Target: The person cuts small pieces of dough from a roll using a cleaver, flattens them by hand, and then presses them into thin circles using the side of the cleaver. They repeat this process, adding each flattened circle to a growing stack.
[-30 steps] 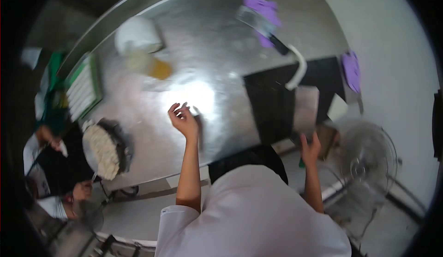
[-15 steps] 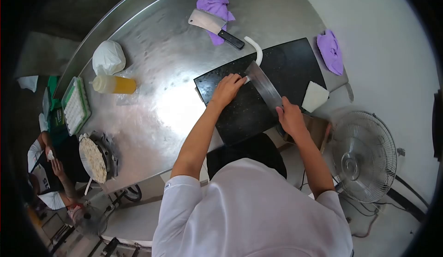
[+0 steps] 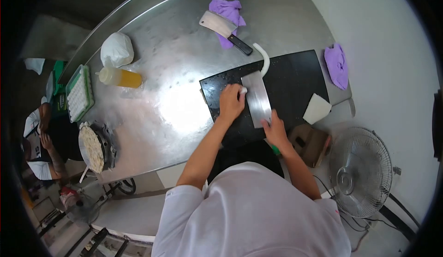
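The right grip (image 3: 275,130) hides the handle of the cleaver (image 3: 256,99). The left grip (image 3: 232,101) covers part of a white piece (image 3: 243,90), its shape unclear. The bottom edge cuts off the shirt (image 3: 256,211).

Pale characters (image 3: 38,152) stand on the dark front of a co-worker's top (image 3: 34,140), at my left; they are too small for me to read. I discern no other legible lettering.

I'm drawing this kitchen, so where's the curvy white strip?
In the head view, the strip is above and right of centre, across the far edge of the black board, between the knife in the right hand and the black-handled cleaver.
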A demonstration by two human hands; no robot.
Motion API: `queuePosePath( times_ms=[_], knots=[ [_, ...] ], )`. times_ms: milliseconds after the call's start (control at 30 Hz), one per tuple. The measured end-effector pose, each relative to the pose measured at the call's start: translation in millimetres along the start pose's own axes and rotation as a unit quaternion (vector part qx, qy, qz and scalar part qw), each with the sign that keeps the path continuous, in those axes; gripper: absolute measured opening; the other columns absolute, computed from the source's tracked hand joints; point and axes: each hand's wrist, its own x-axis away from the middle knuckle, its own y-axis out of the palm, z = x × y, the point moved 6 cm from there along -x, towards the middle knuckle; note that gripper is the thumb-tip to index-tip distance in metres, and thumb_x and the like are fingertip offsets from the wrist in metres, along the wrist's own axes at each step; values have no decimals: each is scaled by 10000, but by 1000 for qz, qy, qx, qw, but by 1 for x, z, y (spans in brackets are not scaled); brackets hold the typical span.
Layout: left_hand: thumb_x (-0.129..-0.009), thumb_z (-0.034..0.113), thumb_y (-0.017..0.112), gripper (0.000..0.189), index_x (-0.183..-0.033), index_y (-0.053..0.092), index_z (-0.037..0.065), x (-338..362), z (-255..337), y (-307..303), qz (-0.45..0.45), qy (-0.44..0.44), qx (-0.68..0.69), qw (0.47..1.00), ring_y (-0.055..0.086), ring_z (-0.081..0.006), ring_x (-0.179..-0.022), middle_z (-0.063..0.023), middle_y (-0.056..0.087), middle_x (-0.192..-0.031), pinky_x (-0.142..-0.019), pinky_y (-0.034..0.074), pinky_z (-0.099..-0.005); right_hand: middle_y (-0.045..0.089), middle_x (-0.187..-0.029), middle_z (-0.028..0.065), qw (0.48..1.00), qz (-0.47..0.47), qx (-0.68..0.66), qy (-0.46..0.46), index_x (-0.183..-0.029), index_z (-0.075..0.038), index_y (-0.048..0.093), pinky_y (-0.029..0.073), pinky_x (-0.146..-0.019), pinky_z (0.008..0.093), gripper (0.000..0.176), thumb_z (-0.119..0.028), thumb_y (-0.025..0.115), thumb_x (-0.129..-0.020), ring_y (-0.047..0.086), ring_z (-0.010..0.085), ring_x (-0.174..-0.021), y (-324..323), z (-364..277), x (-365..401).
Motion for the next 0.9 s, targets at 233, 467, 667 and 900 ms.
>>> queuePosePath(
  times_ms=[233,467,667,900],
  knots=[
    [-845,-24,704,120,-950,666,17,82,-5,-60,-48,-155,165,973,655,-315,-778,-129,693,-897,-703,509,-387,697,-1011,261,991,49,-102,65,-1139,35,569,526,-825,430,316,-206,667,-959,698,413,-960,-10,-4,78],
    [-801,-90,649,158,-909,663,24,92,1,-55,-253,34,184,949,617,-368,-897,-154,637,-876,-798,506,-437,693,-876,161,973,190,-71,113,-1110,18,569,527,-693,371,272,-188,674,-966,686,249,-752,0,5,134],
    [-846,81,687,154,-996,667,113,65,40,7,-443,160,11,882,535,-327,-1131,-99,550,-1136,-905,469,-451,522,-639,-14,890,294,-237,255,-1055,-39,543,338,-430,247,206,-198,661,-997,462,59,-475,26,-6,203],
    [-683,98,871,712,-1311,536,125,49,51,83,-500,148,-250,816,629,-350,-1145,-119,593,-1232,-942,532,-501,519,-592,-7,817,368,-273,349,-1044,-32,530,361,-423,288,258,-217,697,-977,476,102,-440,73,3,282]
  ],
)
